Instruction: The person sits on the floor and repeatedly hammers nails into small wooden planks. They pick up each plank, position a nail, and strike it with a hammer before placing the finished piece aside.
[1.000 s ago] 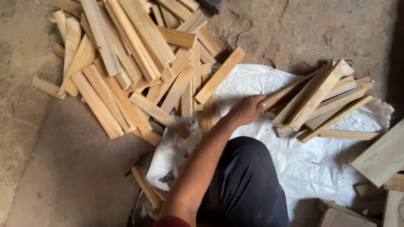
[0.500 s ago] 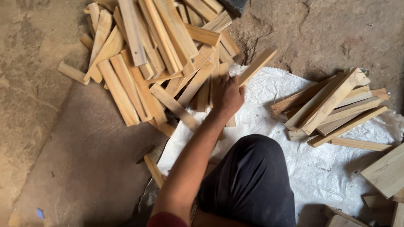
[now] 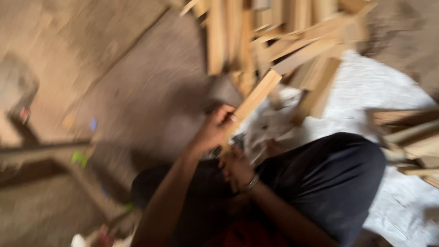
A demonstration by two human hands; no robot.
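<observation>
The frame is heavily blurred. My left hand [image 3: 212, 130] is closed around a pale wooden strip [image 3: 256, 97] that slants up to the right, in front of my lap. My right hand [image 3: 238, 167], with a bracelet at the wrist, is closed at the strip's lower end, just below the left hand. Blur hides exactly how its fingers sit. My knee in dark trousers [image 3: 329, 178] lies right of both hands.
A loose pile of wooden strips [image 3: 274, 36] lies on the floor ahead. A white woven sheet [image 3: 366, 91] spreads under my knee, with a second stack of strips [image 3: 411, 137] on it at the right. A dark, blurred frame-like object [image 3: 32, 155] lies at the left.
My left hand took a strip from the pile and drew it back toward my lap. My right hand came into view and closed at its lower end. The camera swung left.
</observation>
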